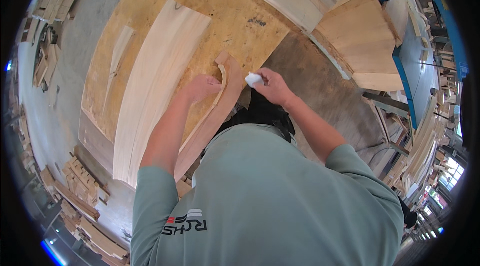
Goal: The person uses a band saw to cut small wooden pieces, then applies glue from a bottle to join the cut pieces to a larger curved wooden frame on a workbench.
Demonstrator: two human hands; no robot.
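A curved wooden piece [231, 73], shaped like a hook at its far end, lies along the near right side of the tabletop. Inside its bend runs a paler, narrow strip of wood [223, 75]. The fingers of my left hand [204, 87] are closed at this inner edge, the fingertips partly hidden against the wood. To the right of the bend, my right hand [272, 86] pinches a small white object [253, 80]; its exact kind is unclear. It is close to the outer edge of the curved piece.
A long, wide pale board [159, 76] lies on the yellowish worktop [235, 21] to the left, with a thin wooden offcut [119, 56] beyond it. Wooden panels [357, 36] stand at the upper right near a blue-edged machine table [417, 61]. Stacked lumber [82, 181] rests on the floor at left.
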